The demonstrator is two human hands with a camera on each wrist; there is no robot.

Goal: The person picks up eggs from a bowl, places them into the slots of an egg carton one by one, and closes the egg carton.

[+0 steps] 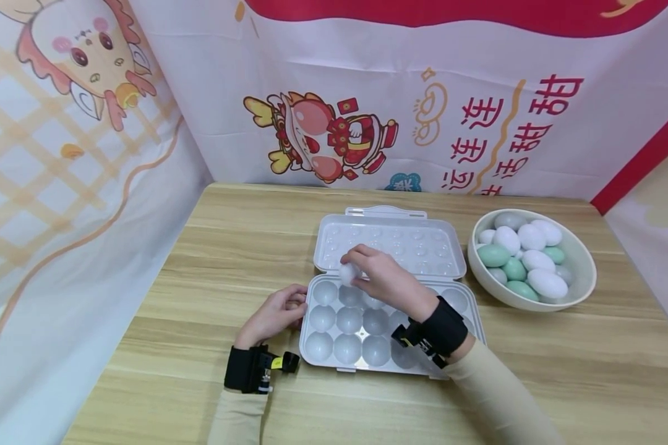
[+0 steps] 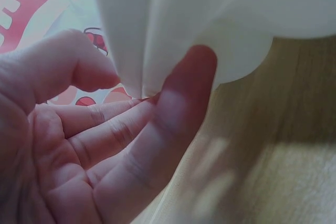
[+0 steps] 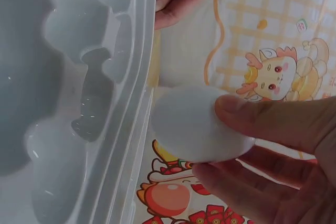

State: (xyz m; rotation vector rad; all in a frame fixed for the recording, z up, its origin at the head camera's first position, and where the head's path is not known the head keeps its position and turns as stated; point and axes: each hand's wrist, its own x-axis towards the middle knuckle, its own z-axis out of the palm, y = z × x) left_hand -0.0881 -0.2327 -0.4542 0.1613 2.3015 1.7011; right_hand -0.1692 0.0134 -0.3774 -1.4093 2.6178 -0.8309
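Observation:
A white egg (image 1: 349, 274) is held between the thumb and fingers of my right hand (image 1: 388, 279), above the upper left cups of a pale grey egg tray (image 1: 362, 334). The right wrist view shows the egg (image 3: 194, 124) pinched beside the tray's rim (image 3: 137, 103). My left hand (image 1: 276, 313) grips the tray's left edge; in the left wrist view, the curled fingers (image 2: 184, 85) touch its rim and underside. The tray's hinged lid (image 1: 389, 241) lies folded back behind it. My right hand and wrist hide part of the cups.
To the right of the tray stands a cream bowl (image 1: 584, 275) heaped with white, green and grey eggs (image 1: 548, 283). All of this rests on a wooden table (image 1: 211, 247). Printed cloth (image 1: 211, 93) hangs along the table's back and left sides.

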